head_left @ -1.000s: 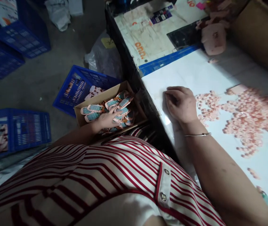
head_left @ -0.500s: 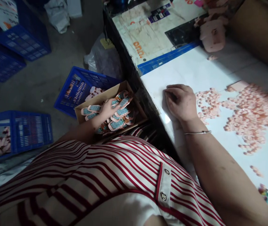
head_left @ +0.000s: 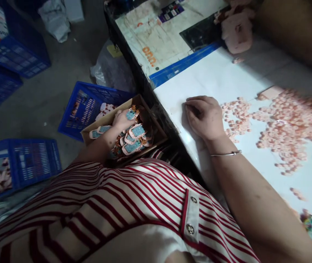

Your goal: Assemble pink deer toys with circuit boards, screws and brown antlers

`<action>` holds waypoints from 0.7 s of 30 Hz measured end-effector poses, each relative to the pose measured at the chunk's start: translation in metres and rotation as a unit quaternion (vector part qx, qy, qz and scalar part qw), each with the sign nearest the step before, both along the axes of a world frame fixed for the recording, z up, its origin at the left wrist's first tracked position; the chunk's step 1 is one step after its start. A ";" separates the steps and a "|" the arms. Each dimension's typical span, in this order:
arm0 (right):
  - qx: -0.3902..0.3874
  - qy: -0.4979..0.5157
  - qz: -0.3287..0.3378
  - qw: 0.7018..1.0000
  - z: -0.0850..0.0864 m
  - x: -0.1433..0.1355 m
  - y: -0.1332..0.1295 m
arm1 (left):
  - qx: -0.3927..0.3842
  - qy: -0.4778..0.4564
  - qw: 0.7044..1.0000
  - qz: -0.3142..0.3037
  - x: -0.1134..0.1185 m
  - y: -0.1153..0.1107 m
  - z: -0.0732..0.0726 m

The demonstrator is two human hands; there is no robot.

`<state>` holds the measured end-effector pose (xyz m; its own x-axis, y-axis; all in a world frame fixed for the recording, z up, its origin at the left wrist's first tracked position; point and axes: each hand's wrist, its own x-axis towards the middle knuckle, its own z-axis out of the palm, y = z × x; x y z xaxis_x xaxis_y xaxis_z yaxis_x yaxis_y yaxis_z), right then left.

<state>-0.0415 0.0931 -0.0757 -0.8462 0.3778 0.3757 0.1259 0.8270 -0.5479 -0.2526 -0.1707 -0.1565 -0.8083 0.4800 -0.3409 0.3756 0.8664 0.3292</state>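
My left hand [head_left: 121,119] is inside a cardboard box [head_left: 160,132], its fingers closed on a pink piece with a blue-green face [head_left: 131,114]. Several similar pieces [head_left: 132,140] lie piled in the box beside and below the hand. On the white table top [head_left: 183,86] rests my right hand [head_left: 205,116], fingers curled together; whatever they may hold is hidden. Just right of that hand is a cluster of small pink pieces [head_left: 236,115], with a larger heap [head_left: 290,128] farther right.
A blue crate [head_left: 72,109] stands behind the box, beside a clear plastic bag [head_left: 113,69]. More blue crates [head_left: 36,157] are on the floor at the left. A larger pink part [head_left: 236,34] lies at the table's back.
My left hand has lifted a piece from the pile and shifted slightly up in the box. The whole view has moved a little; my right hand keeps its curled pose on the table.
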 end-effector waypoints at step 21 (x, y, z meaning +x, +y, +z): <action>-0.032 0.000 0.017 0.999 0.013 -0.005 -0.010 | 0.143 0.178 0.848 -0.477 0.004 0.351 0.143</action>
